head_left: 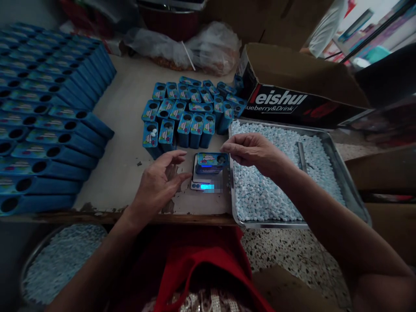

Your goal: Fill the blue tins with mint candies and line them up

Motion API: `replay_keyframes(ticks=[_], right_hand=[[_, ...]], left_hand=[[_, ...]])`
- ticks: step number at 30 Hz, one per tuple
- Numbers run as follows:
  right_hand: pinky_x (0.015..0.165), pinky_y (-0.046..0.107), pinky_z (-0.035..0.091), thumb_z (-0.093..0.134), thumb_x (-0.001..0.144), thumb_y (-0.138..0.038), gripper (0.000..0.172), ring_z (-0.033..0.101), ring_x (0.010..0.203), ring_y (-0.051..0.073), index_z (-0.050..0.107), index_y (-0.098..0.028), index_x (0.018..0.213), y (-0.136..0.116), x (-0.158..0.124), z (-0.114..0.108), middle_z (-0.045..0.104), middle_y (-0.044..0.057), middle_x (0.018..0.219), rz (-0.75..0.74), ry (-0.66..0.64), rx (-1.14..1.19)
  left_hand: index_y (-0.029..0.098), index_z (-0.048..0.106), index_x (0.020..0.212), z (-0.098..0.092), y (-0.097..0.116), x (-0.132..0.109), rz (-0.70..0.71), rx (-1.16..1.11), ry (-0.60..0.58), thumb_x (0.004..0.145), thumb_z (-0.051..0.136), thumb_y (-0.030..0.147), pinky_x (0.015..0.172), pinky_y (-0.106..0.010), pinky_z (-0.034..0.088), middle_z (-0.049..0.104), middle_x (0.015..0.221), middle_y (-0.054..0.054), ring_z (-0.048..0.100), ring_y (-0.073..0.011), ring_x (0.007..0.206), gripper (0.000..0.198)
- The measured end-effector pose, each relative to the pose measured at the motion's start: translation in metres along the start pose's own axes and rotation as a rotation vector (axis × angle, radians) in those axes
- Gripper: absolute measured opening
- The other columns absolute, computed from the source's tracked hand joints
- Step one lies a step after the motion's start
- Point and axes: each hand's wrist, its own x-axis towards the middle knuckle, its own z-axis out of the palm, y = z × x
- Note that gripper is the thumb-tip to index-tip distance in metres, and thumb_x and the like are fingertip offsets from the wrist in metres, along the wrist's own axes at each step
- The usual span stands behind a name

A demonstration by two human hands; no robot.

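A small blue candy box (208,163) with a round hole in its top is on a little digital scale (196,181) whose display is lit. Just left of the scale, my left hand (159,180) is open, thumb and fingers apart, with nothing between them. My right hand (250,149) is closed in a pinch above the hole end of the box; whatever the fingertips hold is too small to make out. Pale blue and white candies (269,195) fill the metal tray (276,224) beneath my right forearm. A metal scoop-like strip (302,157) lies on them.
Several blue boxes (191,123) stand behind the scale, one with white candies at its hole. Stacked rows of boxes (55,112) fill the table's left side. A black carton (292,99) and plastic bags (211,47) are behind. A candy-filled basin (65,260) is below left.
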Motion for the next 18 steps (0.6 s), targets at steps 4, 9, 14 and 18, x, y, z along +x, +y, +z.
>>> replay_keyframes(ticks=[4, 9, 14, 18], right_hand=[[0.045, 0.021, 0.019, 0.082, 0.09, -0.046, 0.03, 0.033, 0.049, 0.006, 0.079, -0.015, 0.091, 0.003, 0.001, 0.0, 0.047, -0.005, 0.057, 0.032, -0.041, 0.005], [0.044, 0.02, 0.019, 0.085, 0.085, -0.043, 0.034, 0.033, 0.048, 0.006, 0.079, -0.016, 0.105, 0.003, 0.002, 0.003, 0.05, -0.007, 0.057, 0.074, -0.128, 0.001], [0.044, 0.022, 0.015, 0.086, 0.081, -0.046, 0.039, 0.033, 0.048, 0.005, 0.08, -0.013, 0.099, -0.001, 0.01, -0.014, 0.052, -0.004, 0.061, 0.05, 0.055, 0.09], [0.047, 0.023, 0.019, 0.082, 0.082, -0.047, 0.045, 0.034, 0.05, 0.006, 0.079, -0.013, 0.111, 0.01, 0.038, -0.024, 0.06, 0.0, 0.072, -0.015, 0.171, 0.095]], left_hand=[[0.024, 0.069, 0.134, 0.011, 0.009, 0.016, 0.221, 0.087, 0.024, 0.087, 0.082, 0.033, 0.116, -0.043, 0.051, 0.072, 0.133, -0.007, 0.067, -0.0279, 0.125, 0.05], [0.021, 0.068, 0.134, 0.044, 0.017, 0.039, 0.275, 0.16, -0.048, 0.078, 0.09, 0.027, 0.112, -0.048, 0.051, 0.07, 0.135, -0.011, 0.064, -0.0329, 0.127, 0.061], [0.02, 0.075, 0.117, 0.052, 0.031, 0.044, 0.318, 0.158, -0.202, 0.079, 0.088, 0.015, 0.1, -0.045, 0.057, 0.076, 0.113, -0.009, 0.071, -0.0301, 0.111, 0.04], [0.024, 0.074, 0.123, -0.021, 0.053, 0.043, 0.344, 0.169, -0.045, 0.082, 0.089, 0.025, 0.1, -0.039, 0.058, 0.076, 0.118, -0.004, 0.072, -0.0244, 0.105, 0.043]])
